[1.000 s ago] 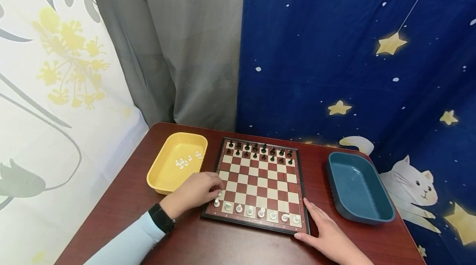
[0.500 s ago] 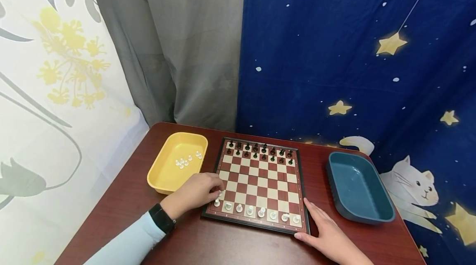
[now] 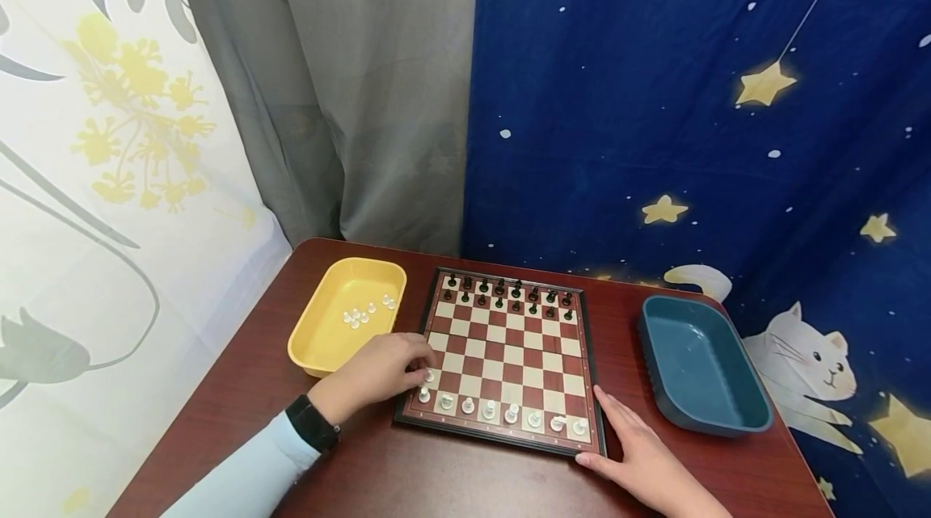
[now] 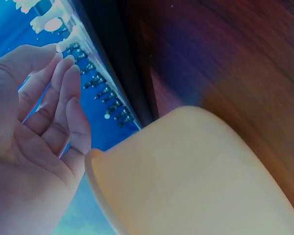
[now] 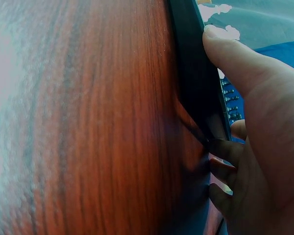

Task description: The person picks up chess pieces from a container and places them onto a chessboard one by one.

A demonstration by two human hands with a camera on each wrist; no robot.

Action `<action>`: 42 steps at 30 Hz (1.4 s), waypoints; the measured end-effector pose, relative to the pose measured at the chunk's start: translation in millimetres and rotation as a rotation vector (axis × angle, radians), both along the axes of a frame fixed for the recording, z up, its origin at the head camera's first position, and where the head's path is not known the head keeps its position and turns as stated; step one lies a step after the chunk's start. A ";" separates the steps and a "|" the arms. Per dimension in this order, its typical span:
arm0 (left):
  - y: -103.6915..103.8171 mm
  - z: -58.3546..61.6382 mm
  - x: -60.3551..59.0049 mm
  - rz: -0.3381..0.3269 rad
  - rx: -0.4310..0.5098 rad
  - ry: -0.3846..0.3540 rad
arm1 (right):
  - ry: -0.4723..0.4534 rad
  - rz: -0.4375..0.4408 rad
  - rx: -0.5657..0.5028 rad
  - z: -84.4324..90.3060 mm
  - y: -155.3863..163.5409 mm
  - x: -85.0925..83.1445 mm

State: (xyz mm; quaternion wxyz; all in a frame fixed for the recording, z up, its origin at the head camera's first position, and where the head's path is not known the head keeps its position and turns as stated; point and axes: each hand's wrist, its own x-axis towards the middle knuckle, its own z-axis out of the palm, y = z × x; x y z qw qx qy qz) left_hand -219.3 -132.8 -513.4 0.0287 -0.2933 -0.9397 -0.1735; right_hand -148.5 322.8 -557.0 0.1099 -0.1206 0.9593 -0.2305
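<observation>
Head view: a chessboard [image 3: 509,360] lies on a dark red wooden table [image 3: 436,486]. Black pieces [image 3: 509,296] fill the two rows at the board's far edge. A row of white pieces [image 3: 502,413] stands along the board's near edge. The left hand [image 3: 378,376] rests at the board's near left corner, fingers curled, their tips at a white pawn [image 3: 429,376] one row in from the near row; whether they actually pinch it cannot be told here. The right hand [image 3: 640,457] lies flat at the board's near right corner, fingers straight along the right edge. Left of the board sits a yellow tray [image 3: 313,348] holding a few white pieces [image 3: 360,314]. Right of the board sits a blue tray [image 3: 727,413].

Left wrist view: the left hand [image 4: 34,147] is seen palm side, fingers [image 4: 63,88] loosely bent and close together, reaching toward white pieces [image 4: 51,24] on the board; no piece shows between them. The yellow tray [image 4: 186,176] rim is just beside the hand, against the board's dark frame [image 4: 117,68].

Right wrist view: the right hand [image 5: 255,147] presses against the board's black frame [image 5: 201,93], thumb [image 5: 230,54] laid on the top edge, the other fingers [image 5: 225,166] curled under at the table.
</observation>
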 end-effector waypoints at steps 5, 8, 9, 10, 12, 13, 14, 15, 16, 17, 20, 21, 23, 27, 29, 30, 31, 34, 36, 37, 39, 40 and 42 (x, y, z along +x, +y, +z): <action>-9.2 9.9 -2.9 0.042 0.066 0.042 | 0.017 0.008 -0.002 0.2 0.6 0.6; -21.2 19.8 -9.5 0.070 0.114 0.092 | 0.019 0.008 -0.002 0.4 0.8 1.5; -27.2 23.0 -12.6 0.080 0.127 0.109 | 0.016 0.007 -0.002 0.6 0.7 1.8; -33.9 26.0 -16.3 0.095 0.136 0.120 | 0.012 0.007 -0.003 0.7 0.5 1.9; -49.5 30.7 -25.1 0.128 0.154 0.127 | 0.006 0.007 -0.004 1.1 0.2 1.9; -57.9 32.6 -29.8 0.155 0.155 0.123 | 0.002 0.007 -0.006 1.3 0.1 1.8; -66.4 34.5 -34.4 0.181 0.155 0.118 | -0.002 0.006 -0.008 1.4 0.1 1.6; -74.8 36.0 -38.9 0.212 0.153 0.110 | -0.007 0.005 -0.008 1.4 0.1 1.4; -82.8 37.0 -43.8 0.244 0.145 0.101 | -0.010 0.003 -0.008 1.3 0.2 1.3; -90.4 37.8 -48.3 0.272 0.138 0.092 | -0.014 0.002 -0.007 1.2 0.2 1.0; -108.6 39.2 -59.7 0.349 0.080 0.059 | -0.024 -0.003 -0.005 0.5 0.3 0.9; -113.1 38.8 -63.2 0.367 0.051 0.048 | -0.027 -0.004 -0.005 0.1 0.3 0.9; -119.5 37.1 -69.1 0.395 -0.017 0.017 | -0.029 -0.003 -0.005 -0.2 0.1 0.7; -124.7 32.6 -77.5 0.415 -0.136 -0.059 | -0.028 -0.014 -0.011 -0.7 -0.7 -0.5; -124.2 29.3 -81.2 0.408 -0.169 -0.092 | -0.025 -0.019 -0.011 -0.3 -0.7 -0.5; -124.0 27.8 -82.6 0.400 -0.179 -0.104 | -0.022 -0.017 -0.011 0.0 -0.8 -0.5; -123.8 26.0 -84.2 0.392 -0.189 -0.114 | -0.024 -0.021 -0.011 0.1 -0.6 -0.1; -122.9 21.0 -87.4 0.366 -0.221 -0.123 | -0.012 -0.005 -0.004 1.1 -0.8 1.0; -122.7 19.1 -88.8 0.347 -0.238 -0.116 | -0.008 0.001 -0.005 1.4 -0.9 1.6; -122.4 18.5 -89.4 0.341 -0.247 -0.111 | -0.007 0.001 -0.006 1.5 -0.9 1.8; -121.6 17.6 -90.7 0.331 -0.258 -0.104 | -0.005 0.003 -0.006 1.3 -0.7 1.7; -121.4 17.3 -91.2 0.326 -0.262 -0.105 | -0.005 0.002 -0.006 1.3 -0.7 1.5; -121.1 16.4 -91.9 0.322 -0.268 -0.104 | -0.002 0.003 -0.004 1.0 -0.7 1.4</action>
